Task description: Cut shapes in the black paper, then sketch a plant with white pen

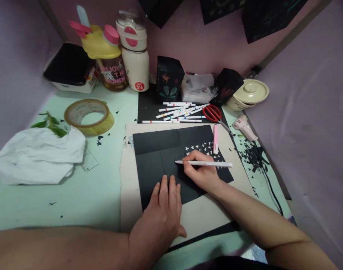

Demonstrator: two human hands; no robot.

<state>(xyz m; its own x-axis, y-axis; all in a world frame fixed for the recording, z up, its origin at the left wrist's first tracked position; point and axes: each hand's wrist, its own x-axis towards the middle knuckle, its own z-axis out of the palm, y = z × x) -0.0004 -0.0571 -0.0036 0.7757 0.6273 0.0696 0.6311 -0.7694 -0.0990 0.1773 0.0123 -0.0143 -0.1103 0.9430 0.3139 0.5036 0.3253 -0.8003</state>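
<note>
My right hand (202, 170) is curled closed around a white pen (216, 164), thumb and forefinger pinched near its point, and I take that point as the middle of my clock; the barrel runs out toward three. My left hand (163, 213) lies at about half past six, palm down, its fingers nearly straight and close together, holding nothing, their tips resting on the black sheet (149, 165), with the thumb out to the side beyond the sheet's near edge. That sheet lies under both my hands, the pen tip on it just below a faint looped line. Little pale stars and triangles (196, 147) dot it at two o'clock, just past my right knuckles, and a pink cutter (215, 138) lies there too, beside them. Beneath the sheet is a pale board (129, 210). Farther off at twelve I see a loose heap of white markers (175, 112), with a black box (170, 78) standing behind them. At one o'clock are red-handled scissors (212, 112); at three, a litter of black scraps (257, 153); between one and two, a cream lidded bowl (253, 92). Toward eleven stand a white bottle (136, 67) and a yellow-topped jug (111, 71), at ten lies a roll of tape (104, 125), and at nine a crumpled white cloth (39, 157).
</note>
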